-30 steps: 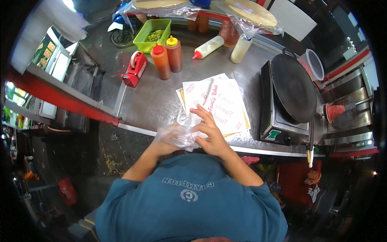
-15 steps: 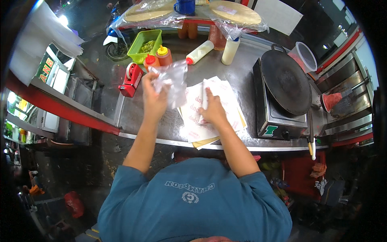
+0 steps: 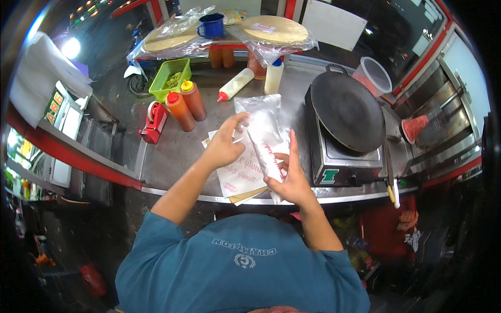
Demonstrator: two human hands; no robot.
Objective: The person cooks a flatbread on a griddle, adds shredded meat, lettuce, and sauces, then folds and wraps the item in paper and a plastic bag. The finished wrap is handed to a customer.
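Observation:
A long roll wrapped in printed white paper (image 3: 267,156) slants over the paper stack, its upper part inside a clear plastic bag (image 3: 266,107). My left hand (image 3: 225,145) is at the bag's left edge, fingers curled and fingertips on the plastic. My right hand (image 3: 293,180) holds the roll's lower part, thumb on the near side, the index finger stretched up and the others bent against it. Beneath lie printed white paper sheets (image 3: 237,175) with brown ones under them. What the roll contains is hidden by its wrapping.
Sauce bottles (image 3: 180,112), a red tape dispenser (image 3: 155,122) and a green basket (image 3: 170,78) stand left. A white bottle (image 3: 236,84) lies behind; another (image 3: 273,77) stands. A black griddle (image 3: 347,112) on a stove (image 3: 344,168) is right. The counter's metal edge (image 3: 209,199) runs in front.
My left hand's bag has come down and right, and now covers part of a paper-wrapped roll. My right hand has gone from pointing on the sheets to gripping that roll. The view has shifted.

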